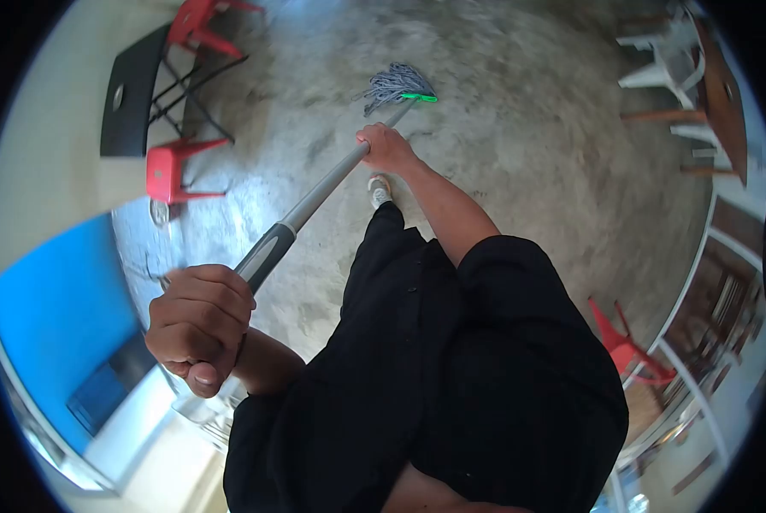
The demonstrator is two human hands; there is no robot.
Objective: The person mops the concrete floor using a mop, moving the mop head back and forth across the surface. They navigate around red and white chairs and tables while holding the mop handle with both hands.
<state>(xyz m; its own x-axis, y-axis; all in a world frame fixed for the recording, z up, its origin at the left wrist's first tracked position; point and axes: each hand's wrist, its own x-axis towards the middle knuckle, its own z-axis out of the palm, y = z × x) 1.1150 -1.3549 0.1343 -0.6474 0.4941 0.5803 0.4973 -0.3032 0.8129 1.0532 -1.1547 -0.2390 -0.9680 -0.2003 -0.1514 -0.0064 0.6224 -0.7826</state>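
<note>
A mop with a grey shaft runs slantwise across the view. Its grey string head lies on the concrete floor, joined to the shaft by a green clamp. My left hand is closed around the dark grip at the top end of the handle, close to the camera. Farther down the shaft, my right hand is wrapped around the pole, its arm stretched forward. One shoe shows below the right hand.
To the left stand a black folding table and red stools. A wooden table with white chairs is at the right. Another red stool sits lower right, by shelving. A blue panel covers the left wall.
</note>
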